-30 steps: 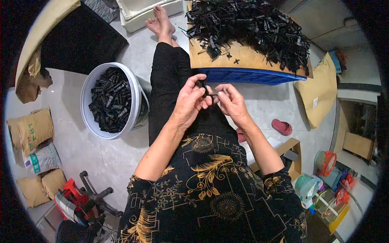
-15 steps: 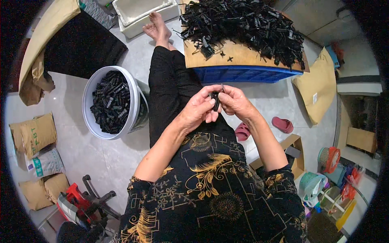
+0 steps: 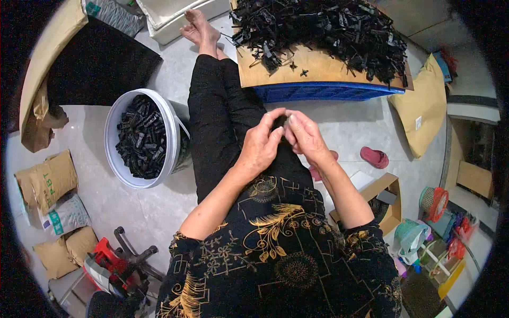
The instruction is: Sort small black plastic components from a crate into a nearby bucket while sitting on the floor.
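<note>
Over my lap, my left hand and my right hand meet at the fingertips. Both are closed, with the fingers curled and the thumbs bent inward. Something dark shows between them, but against my black trousers I cannot make out its shape. Ahead to the right, a large heap of black plastic parts covers a wooden board, with a few small loose bits near its front edge. To my left stands a white bucket holding many short black plastic pieces.
The board rests on a blue crate. A brown paper sack leans at the right, near pink slippers and an open cardboard box. More sacks lie at the left. A red and black chair-like object is at lower left.
The black plastic part that showed between my fingers is now mostly hidden from view. My hands have turned inward and stay close together. The whole view has shifted slightly.
</note>
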### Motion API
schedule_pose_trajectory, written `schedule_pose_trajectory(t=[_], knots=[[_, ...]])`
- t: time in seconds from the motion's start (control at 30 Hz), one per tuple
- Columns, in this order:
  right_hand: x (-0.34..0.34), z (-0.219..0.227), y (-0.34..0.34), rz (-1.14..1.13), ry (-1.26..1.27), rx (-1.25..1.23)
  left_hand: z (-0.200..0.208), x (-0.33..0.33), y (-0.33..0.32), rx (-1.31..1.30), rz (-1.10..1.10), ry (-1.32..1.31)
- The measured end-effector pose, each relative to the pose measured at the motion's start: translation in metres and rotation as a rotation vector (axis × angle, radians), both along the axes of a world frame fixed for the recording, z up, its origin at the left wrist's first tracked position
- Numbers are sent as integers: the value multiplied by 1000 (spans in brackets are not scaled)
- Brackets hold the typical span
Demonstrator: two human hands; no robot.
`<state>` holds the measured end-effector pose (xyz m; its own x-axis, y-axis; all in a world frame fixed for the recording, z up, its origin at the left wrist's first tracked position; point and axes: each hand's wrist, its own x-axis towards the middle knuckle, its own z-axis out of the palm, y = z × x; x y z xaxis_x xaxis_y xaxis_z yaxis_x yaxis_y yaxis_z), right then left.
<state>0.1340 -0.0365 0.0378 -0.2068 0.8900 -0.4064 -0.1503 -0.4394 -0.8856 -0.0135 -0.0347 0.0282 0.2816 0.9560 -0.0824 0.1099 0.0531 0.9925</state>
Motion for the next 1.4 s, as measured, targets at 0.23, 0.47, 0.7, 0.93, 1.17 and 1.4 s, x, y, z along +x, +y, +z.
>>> schedule_pose_trajectory(t=[0.23,0.47,0.7,0.93,1.17,1.4], knots=[[-17,-2,2,-20,180,-216,2,-3,11,-64,77,61],[-18,-8,10,-31,238,-257,-1,-3,16,-46,81,75],[-27,-10,22,-7,238,-229,-16,-8,23,-47,155,-17],[-32,-11,32,30,186,-233,-12,-12,32,6,167,66],[-45,-9,53,121,-6,-161,-13,-25,42,97,213,174],[-35,-31,68,322,-208,229,-8,-38,42,-387,190,-397]])
